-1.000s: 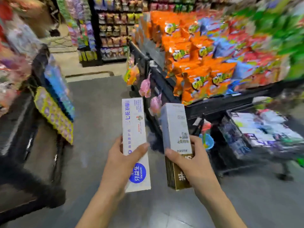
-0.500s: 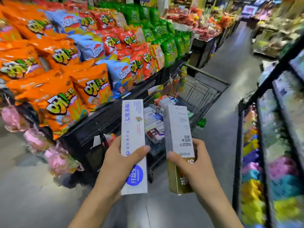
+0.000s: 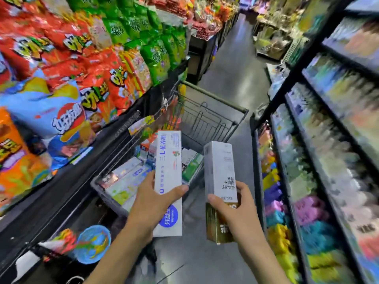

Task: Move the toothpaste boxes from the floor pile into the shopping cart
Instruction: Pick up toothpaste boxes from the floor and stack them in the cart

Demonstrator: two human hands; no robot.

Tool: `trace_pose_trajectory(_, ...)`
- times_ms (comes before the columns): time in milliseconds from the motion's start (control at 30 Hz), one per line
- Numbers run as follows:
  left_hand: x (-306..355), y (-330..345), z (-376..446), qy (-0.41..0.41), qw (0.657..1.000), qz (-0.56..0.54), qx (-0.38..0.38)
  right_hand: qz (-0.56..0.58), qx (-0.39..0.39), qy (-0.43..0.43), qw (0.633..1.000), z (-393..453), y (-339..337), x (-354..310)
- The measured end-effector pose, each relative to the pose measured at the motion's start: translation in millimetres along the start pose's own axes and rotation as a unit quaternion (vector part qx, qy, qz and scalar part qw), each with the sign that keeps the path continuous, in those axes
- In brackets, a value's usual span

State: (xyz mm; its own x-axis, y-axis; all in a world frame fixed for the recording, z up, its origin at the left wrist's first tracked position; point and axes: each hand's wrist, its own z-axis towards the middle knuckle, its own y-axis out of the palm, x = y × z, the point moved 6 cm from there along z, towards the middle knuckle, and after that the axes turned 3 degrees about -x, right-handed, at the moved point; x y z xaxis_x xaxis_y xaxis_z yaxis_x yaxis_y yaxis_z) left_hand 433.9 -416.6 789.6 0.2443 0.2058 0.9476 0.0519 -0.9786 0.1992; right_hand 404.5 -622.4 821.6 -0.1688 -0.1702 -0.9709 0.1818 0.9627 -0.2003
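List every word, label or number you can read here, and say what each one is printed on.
"三L化养龈" runs along the white box held in the left hand.
"牙益生" sits in the blue circle near that box's lower end.
"日用" with a "+" shows on the white-and-gold box held in the right hand; the rest there is too blurred.
"好友趣" stands on the blue snack bag.
Labels on the boxes in the shopping cart are too blurred to read.

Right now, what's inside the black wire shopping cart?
The black wire shopping cart holds a jumble of toothpaste boxes, mostly white, some green. The white box with a blue circle in the left hand covers part of the pile.
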Motion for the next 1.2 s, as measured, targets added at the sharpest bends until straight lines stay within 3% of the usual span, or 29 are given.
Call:
trace_pose_trajectory(267,1,30,137,-0.003,1.0,0.02,-0.004,-0.028,0.004,0.017,0.999,141,8,6)
trace_pose_trajectory(567,-30,52,298,-0.032,0.98,0.19,0.043,-0.056,-0.122,0.039,0.99,334,14,35)
trace_pose_trajectory(733,-49,60,377,-0.067,0.941,0.322,0.072,-0.076,-0.198,0.061,0.975,435,10,53)
trace_pose_trajectory(833,-80,62,416,-0.152,0.894,0.42,0.049,-0.099,-0.239,0.073,0.963,485,11,65)
trace_pose_trajectory(1033,-142,62,483,-0.174,0.813,0.555,-0.033,-0.156,-0.291,0.066,0.942,542,15,91)
trace_pose_trajectory(1133,-171,54,505,-0.154,0.771,0.617,-0.039,-0.183,-0.315,0.079,0.928,558,19,111)
trace_pose_trajectory(1200,-184,50,514,-0.146,0.761,0.632,-0.031,-0.214,-0.317,0.078,0.921,564,21,123)
